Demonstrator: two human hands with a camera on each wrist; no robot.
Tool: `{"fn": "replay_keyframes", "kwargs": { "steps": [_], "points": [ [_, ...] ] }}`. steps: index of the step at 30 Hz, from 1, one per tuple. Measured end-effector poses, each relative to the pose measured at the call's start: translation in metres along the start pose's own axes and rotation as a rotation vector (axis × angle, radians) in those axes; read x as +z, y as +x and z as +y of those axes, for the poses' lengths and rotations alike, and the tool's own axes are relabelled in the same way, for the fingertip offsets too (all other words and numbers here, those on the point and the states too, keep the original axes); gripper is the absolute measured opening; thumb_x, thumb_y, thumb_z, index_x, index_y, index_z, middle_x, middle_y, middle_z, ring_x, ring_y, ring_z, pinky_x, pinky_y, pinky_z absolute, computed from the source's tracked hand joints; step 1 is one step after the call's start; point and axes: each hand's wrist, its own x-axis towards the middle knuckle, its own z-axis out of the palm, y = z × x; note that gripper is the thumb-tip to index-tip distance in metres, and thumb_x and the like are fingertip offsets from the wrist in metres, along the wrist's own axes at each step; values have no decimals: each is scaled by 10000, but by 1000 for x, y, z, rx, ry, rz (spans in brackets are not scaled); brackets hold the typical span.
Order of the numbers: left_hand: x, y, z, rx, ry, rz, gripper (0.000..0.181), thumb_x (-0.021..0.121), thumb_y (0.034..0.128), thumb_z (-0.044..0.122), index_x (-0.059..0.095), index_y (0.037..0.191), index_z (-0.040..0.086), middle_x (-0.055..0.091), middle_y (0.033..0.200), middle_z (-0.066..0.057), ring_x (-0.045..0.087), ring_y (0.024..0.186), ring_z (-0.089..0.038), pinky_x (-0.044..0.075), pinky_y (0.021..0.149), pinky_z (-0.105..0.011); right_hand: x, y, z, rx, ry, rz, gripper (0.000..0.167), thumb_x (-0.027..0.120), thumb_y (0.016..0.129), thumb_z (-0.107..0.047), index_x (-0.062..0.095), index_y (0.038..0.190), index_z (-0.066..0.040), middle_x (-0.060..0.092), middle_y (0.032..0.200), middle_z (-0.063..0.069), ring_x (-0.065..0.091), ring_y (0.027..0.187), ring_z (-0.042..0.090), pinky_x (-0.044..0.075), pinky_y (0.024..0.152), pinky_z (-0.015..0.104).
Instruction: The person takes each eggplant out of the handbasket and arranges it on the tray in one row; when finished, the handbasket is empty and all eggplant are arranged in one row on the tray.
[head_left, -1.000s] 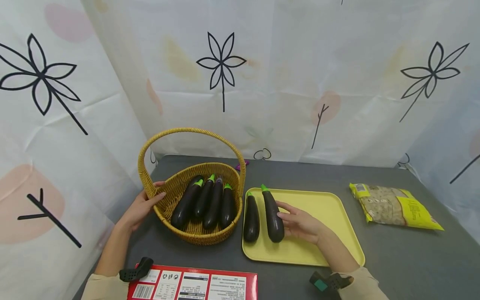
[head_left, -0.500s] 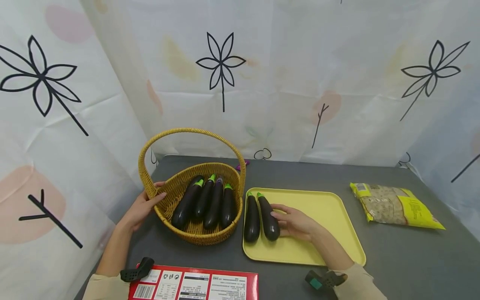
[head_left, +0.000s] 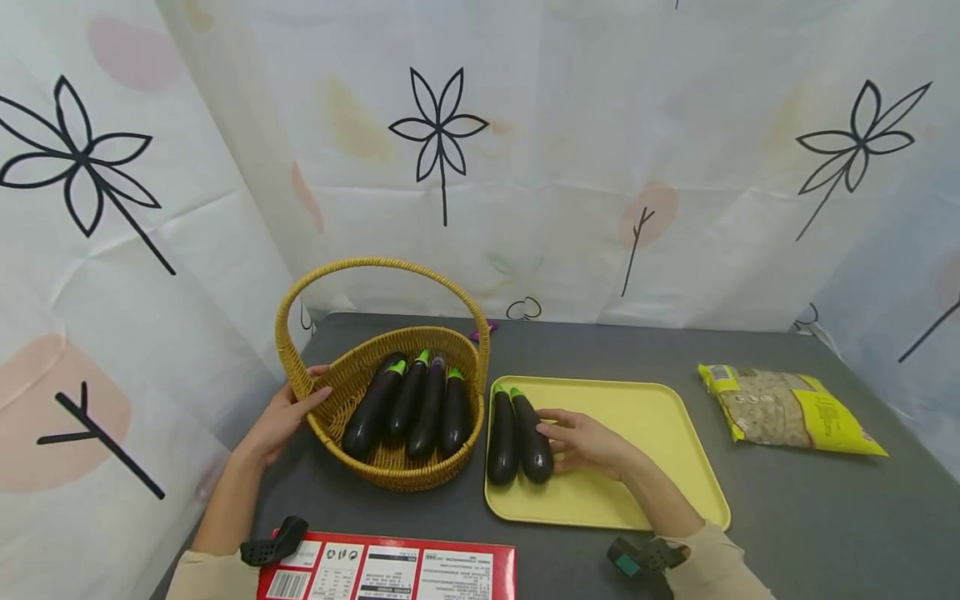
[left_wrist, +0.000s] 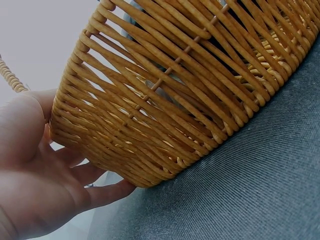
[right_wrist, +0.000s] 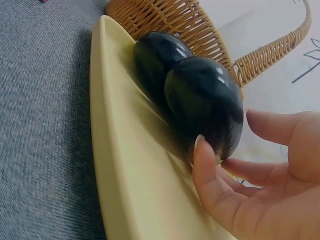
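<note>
On the left, my left hand [head_left: 281,417] grips the rim of a wicker basket [head_left: 405,477], thumb over the rim and fingers against the outer weave, as the left wrist view shows. Several dark eggplants [head_left: 372,408] with green stem ends lie inside the basket. Two more lie side by side at the left of a yellow tray [head_left: 630,417]: the left eggplant [head_left: 502,437] and the right eggplant [head_left: 534,442]. My right hand [head_left: 588,446] touches the right eggplant's side with its fingertips; in the right wrist view the thumb stands slightly apart from it.
A yellow bag [head_left: 791,412] with a see-through middle lies right of the tray. Near the front edge is a red and white printed box [head_left: 397,571]. A small purple thing [head_left: 483,331] shows behind the basket. Patterned cloth [head_left: 555,167] hangs behind the grey table.
The right eggplant has moved left and come down flat beside the left eggplant, with my right hand following it left. My left hand and the basket have stayed in place.
</note>
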Motion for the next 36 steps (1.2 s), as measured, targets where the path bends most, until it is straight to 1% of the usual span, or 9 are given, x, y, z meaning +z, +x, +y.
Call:
{"fn": "replay_keyframes", "kwargs": {
  "steps": [4, 9, 14, 17, 22, 25, 27, 30, 36],
  "points": [
    [0, 0, 0, 1, 3, 2, 637, 521, 990, 355, 241, 1466, 38, 375, 1362, -246, 527, 1088, -188, 457, 817, -278, 4, 0, -3, -7, -101, 62, 617, 551, 985, -295, 325, 1431, 67, 571, 1202, 181, 600, 982, 270, 522, 754, 394],
    [0, 0, 0, 1, 3, 0, 632, 519, 991, 357, 249, 1465, 40, 365, 1368, -240, 522, 1094, -192, 455, 818, -279, 13, -1, -10, -10, -243, 186, 560, 564, 974, -323, 465, 1344, 85, 570, 1212, 191, 588, 981, 273, 531, 732, 397],
    [0, 0, 0, -3, 8, -2, 637, 520, 989, 365, 251, 1469, 45, 352, 1384, -234, 512, 1109, -198, 450, 819, -273, 15, 1, -13, 8, -259, 254, 487, 570, 975, -272, 497, 1325, 58, 605, 1129, 169, 609, 903, 248, 537, 712, 400],
    [0, 0, 1, -2, 7, -3, 634, 519, 991, 360, 251, 1468, 40, 351, 1386, -238, 514, 1109, -195, 452, 821, -273, 17, 3, -12, 11, -263, 288, 498, 613, 950, -274, 506, 1318, 44, 621, 1080, 152, 620, 843, 234, 541, 684, 400],
    [0, 0, 1, 6, 5, -3, 618, 512, 997, 343, 254, 1460, 26, 356, 1380, -245, 524, 1088, -165, 452, 826, -268, 25, 8, -12, -22, -426, 403, 546, 693, 881, -354, 558, 1275, 0, 645, 969, 122, 620, 725, 195, 521, 617, 347],
    [0, -1, 1, 8, 6, -3, 616, 510, 999, 337, 252, 1459, 18, 353, 1382, -247, 528, 1080, -153, 455, 827, -266, 29, 10, -12, -41, -507, 451, 557, 736, 839, -358, 579, 1247, -12, 644, 895, 95, 610, 641, 176, 499, 574, 325],
    [0, -1, 1, 8, 8, -5, 616, 507, 1001, 333, 249, 1462, 17, 348, 1386, -246, 526, 1084, -155, 455, 829, -265, 30, 11, -12, -49, -523, 450, 556, 762, 818, -322, 580, 1240, -9, 636, 861, 83, 603, 607, 174, 499, 556, 326],
    [0, -1, 0, 7, 7, -7, 617, 505, 1002, 332, 245, 1464, 17, 344, 1389, -245, 522, 1089, -158, 454, 827, -263, 29, 11, -12, -42, -496, 420, 554, 771, 814, -275, 567, 1248, 3, 636, 869, 85, 605, 642, 175, 513, 565, 334],
    [0, -1, 0, 9, 5, -11, 622, 500, 1003, 339, 238, 1467, 18, 339, 1391, -245, 517, 1091, -154, 448, 827, -253, 24, 9, -15, 5, -383, 344, 487, 700, 882, -195, 540, 1280, 37, 643, 1028, 168, 626, 786, 229, 536, 634, 375]
  ]
}}
